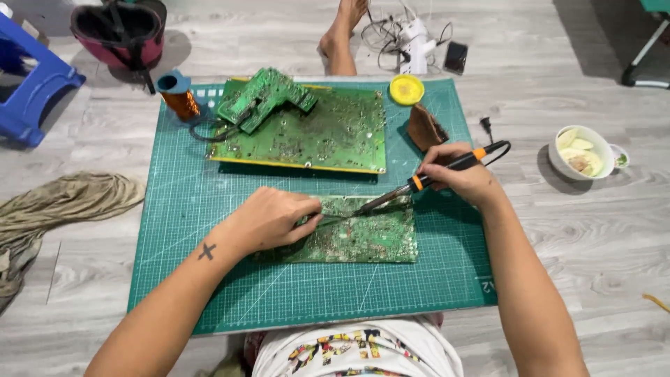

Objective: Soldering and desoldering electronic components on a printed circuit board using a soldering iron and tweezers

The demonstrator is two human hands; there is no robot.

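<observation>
- The right hand [460, 178] holds a soldering iron [426, 180] with an orange and black handle, its fingers clamped round the grip like a pen.
- The iron slants down to the left, and its metal tip rests on the upper edge of a small green circuit board [370, 234].
- The left hand [269, 220] lies palm down on the left part of that small board, fingers drawn together on a thin metal tool, perhaps tweezers [333, 218], which points toward the tip of the iron.
- The small board lies flat in the near middle of a green cutting mat [209, 279] spread on the grey wooden floor [572, 230].
- A larger circuit board [328, 136] lies farther back on the mat, with a smaller L-shaped board [269, 98] tilted on top of its left part.
- A copper wire coil [178, 98] on a blue spool stands at the far left corner of the mat, just beside the large board.
- A round yellow tin [406, 89] sits at the far right of the mat, and a brown piece [424, 128] stands near it, just beyond the right hand.
- A white bowl [581, 151] with pale food slices stands on the floor to the right, well apart from the mat.
- A crumpled beige cloth [63, 202] lies on the floor to the left.
</observation>
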